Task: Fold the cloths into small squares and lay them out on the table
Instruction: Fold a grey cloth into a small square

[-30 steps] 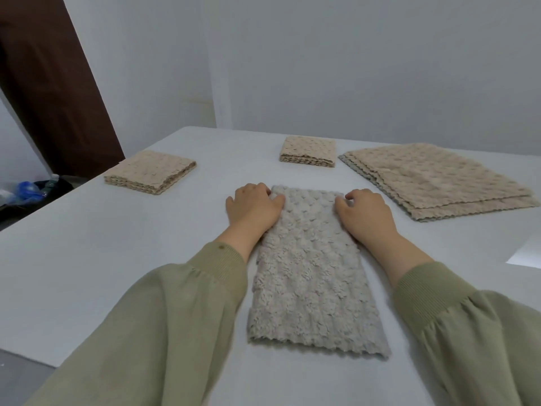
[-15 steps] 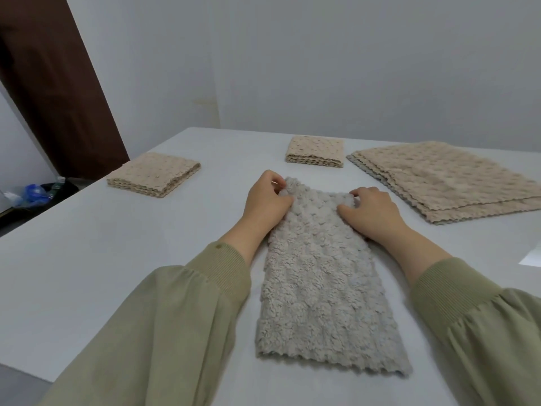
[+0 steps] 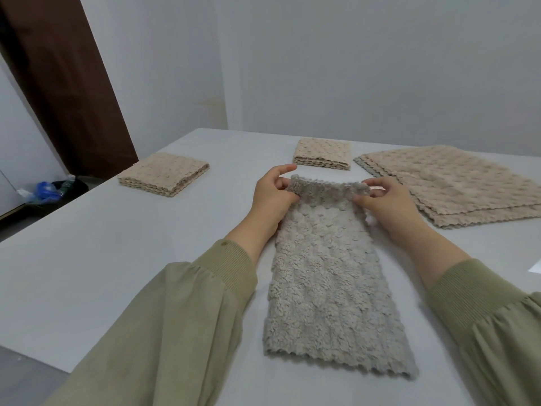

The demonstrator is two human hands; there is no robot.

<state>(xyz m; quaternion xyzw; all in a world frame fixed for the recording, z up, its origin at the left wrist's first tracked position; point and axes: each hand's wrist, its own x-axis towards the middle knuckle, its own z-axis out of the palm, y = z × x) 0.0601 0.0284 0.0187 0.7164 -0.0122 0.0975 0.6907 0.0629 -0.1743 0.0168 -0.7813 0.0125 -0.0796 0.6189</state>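
- now the left hand point(image 3: 270, 197) pinches the far left corner of the grey cloth point(image 3: 325, 276), lifted off the table point(image 3: 117, 259) (index finger straight)
- right hand point(image 3: 386, 203) pinches the far right corner
- near end lies flat

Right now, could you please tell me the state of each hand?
Left hand: pinching the far left corner of the grey cloth.
Right hand: pinching its far right corner.
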